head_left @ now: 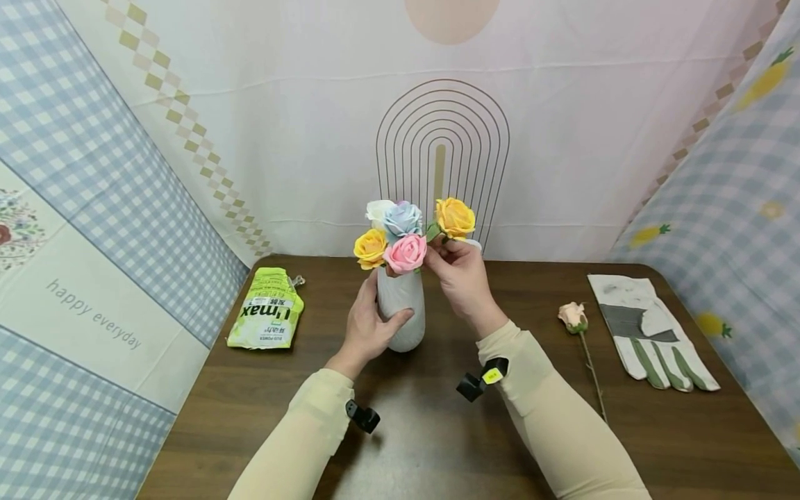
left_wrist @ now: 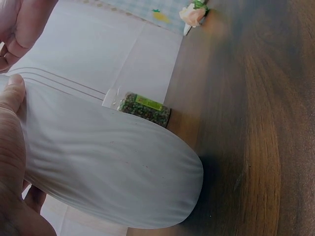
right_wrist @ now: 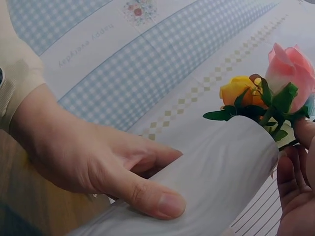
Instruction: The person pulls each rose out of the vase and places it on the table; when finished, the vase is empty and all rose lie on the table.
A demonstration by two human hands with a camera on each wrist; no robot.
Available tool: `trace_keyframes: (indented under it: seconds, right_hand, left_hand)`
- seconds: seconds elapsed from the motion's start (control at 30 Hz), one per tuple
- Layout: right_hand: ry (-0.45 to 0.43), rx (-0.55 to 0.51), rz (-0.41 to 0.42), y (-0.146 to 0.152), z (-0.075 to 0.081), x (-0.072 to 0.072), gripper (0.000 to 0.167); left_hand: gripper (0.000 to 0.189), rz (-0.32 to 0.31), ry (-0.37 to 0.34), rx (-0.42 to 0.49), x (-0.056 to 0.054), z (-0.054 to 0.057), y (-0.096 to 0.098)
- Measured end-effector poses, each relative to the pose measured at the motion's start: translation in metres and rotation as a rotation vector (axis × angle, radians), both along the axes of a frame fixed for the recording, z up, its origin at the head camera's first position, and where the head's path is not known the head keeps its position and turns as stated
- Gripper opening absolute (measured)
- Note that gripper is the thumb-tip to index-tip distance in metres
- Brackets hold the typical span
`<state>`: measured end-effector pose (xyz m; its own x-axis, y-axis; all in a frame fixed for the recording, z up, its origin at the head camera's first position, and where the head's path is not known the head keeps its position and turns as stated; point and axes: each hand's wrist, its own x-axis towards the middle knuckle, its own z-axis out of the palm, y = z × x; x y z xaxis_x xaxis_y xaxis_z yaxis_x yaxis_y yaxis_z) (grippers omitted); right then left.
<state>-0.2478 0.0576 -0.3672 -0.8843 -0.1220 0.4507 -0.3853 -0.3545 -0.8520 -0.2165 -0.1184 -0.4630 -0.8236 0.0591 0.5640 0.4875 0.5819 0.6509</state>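
A pale grey-white vase [head_left: 403, 316] stands upright on the table. My left hand [head_left: 369, 323] grips it, with the thumb across its front and the fingers at the far side. White, blue, pink [head_left: 406, 253] and yellow [head_left: 371, 248] roses rise from its mouth. At the right of the rim, my right hand [head_left: 462, 278] pinches another yellow rose [head_left: 455, 218] just under its bloom. Its lower stem is hidden. The right wrist view shows the left thumb pressed on the vase [right_wrist: 221, 167] and the right fingertips beside the rim.
A green-yellow snack bag [head_left: 265, 312] lies at the left. To the right are a loose pale peach rose [head_left: 573, 317] with a long stem and a white, grey and green glove [head_left: 650, 333]. Behind the vase stands a clear container of dark green beads or grains [left_wrist: 145, 109].
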Motion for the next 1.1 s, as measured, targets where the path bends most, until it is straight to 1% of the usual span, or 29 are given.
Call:
trace_keyframes:
  seconds: [0.1, 0.2, 0.4, 0.53, 0.67, 0.8, 1.1]
  right_hand:
    - [-0.007, -0.018, 0.016, 0.0012, -0.001, -0.0013, 0.005]
    - [0.004, -0.036, 0.018, 0.0013, 0.0007, -0.0014, 0.016]
    - [0.055, -0.028, -0.041, 0.0007, 0.0049, -0.0013, 0.016]
    - [0.055, -0.048, -0.061, 0.0016, 0.0053, 0.0, 0.018]
    - [0.058, -0.06, -0.06, 0.0027, 0.0042, 0.0008, 0.013]
    - [0.077, -0.074, -0.055, 0.0028, 0.002, 0.0007, 0.009]
    - [0.098, -0.082, -0.105, 0.0004, 0.0002, 0.0028, 0.008]
  left_hand:
    - [0.092, -0.005, -0.011, 0.003, -0.0004, -0.0007, -0.0004]
    - [0.092, -0.009, -0.004, 0.007, -0.0007, -0.0009, -0.0005]
    - [0.092, -0.011, 0.006, 0.008, -0.0007, -0.0007, -0.0009]
    - [0.092, -0.008, -0.001, 0.007, -0.0005, -0.0002, -0.0007]
    - [0.092, -0.009, -0.016, 0.004, -0.0003, -0.0003, -0.0008]
    - [0.092, -0.011, -0.013, 0.007, -0.0002, -0.0011, -0.0011]
    - [0.095, -0.013, -0.011, 0.012, -0.001, -0.0012, -0.0009]
